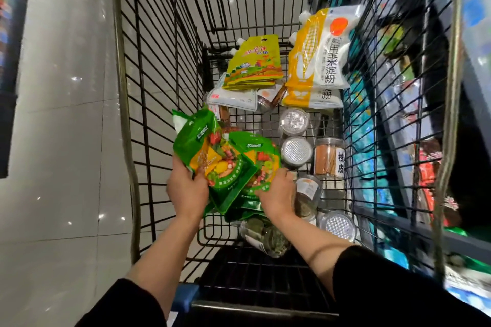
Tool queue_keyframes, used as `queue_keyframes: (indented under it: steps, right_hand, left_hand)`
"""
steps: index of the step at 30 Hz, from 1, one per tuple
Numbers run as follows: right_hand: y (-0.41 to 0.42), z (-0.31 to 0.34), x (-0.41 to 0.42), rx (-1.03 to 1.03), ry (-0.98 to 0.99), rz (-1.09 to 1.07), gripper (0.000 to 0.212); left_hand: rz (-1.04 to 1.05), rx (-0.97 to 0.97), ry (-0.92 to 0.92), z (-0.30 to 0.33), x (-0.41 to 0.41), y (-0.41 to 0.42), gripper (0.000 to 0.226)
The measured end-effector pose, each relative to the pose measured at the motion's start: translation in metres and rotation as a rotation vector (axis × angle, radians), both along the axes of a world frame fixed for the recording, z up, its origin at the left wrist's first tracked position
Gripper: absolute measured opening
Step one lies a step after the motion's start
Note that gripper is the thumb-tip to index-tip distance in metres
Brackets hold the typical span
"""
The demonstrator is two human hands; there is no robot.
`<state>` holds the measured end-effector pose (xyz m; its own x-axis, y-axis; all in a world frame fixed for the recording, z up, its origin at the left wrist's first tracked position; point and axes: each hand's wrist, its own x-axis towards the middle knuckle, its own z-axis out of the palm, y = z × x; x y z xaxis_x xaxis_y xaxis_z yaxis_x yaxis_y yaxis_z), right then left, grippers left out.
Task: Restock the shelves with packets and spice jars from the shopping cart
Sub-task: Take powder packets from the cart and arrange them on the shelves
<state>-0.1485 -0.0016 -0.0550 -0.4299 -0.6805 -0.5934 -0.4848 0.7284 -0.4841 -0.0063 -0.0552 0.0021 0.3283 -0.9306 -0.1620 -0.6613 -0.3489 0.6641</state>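
**Both hands in the cart**

The left hand [187,190] holds a green packet [198,145], fingers curled round its bottom edge, lifted over the shopping cart [159,87]. The right hand [277,191] rests on a second green packet [259,159] lying in the cart; its fingers bend over the edge, but I cannot tell if they grip. Spice jars [296,151] stand just beside it. Yellow packets [253,62] lie at the far end.

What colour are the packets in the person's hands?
Green packets with colourful food pictures, seen in the head view.
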Motion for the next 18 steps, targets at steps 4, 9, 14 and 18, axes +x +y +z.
queue_keyframes:
  steps: [4, 9, 14, 18]
  right_hand:
    - [-0.018, -0.003, -0.001, -0.063, -0.210, -0.343, 0.064]
    - [-0.021, 0.002, -0.014, -0.129, -0.442, -0.486, 0.029]
    - [-0.021, 0.033, -0.027, -0.374, -0.247, -0.309, 0.032]
    - [-0.033, 0.099, -0.058, -0.525, 0.091, -0.255, 0.034]
  left_hand:
    - [-0.061, 0.031, -0.045, 0.001, 0.002, -0.001, 0.034]
    - [-0.044, 0.032, -0.034, 0.004, 0.001, -0.002, 0.035]
    - [-0.012, 0.009, 0.144, 0.019, -0.002, -0.004, 0.030]
    - [-0.083, -0.025, 0.220, 0.042, -0.008, -0.012, 0.032]
